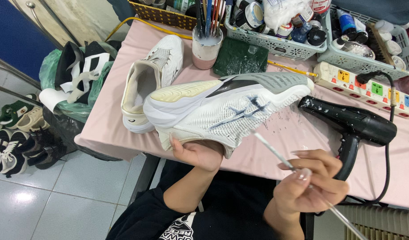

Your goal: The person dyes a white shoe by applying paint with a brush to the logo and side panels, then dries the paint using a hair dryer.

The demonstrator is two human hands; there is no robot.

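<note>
Right hand [309,182]: fingers pinching a thin brush [275,153], its tip just beside the shoe [226,109]. Left hand [198,153]: fingers hidden inside the shoe (their state cannot be told), holding it sideways above the pink surface [289,133]. A second shoe [151,80], a black dryer [351,122] and a brush cup [206,46] rest on the surface.

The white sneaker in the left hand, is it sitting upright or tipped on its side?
Tipped on its side. The white sneaker is held above the table, sole edge facing up, side panel toward the camera, with the left hand gripping underneath.
</note>
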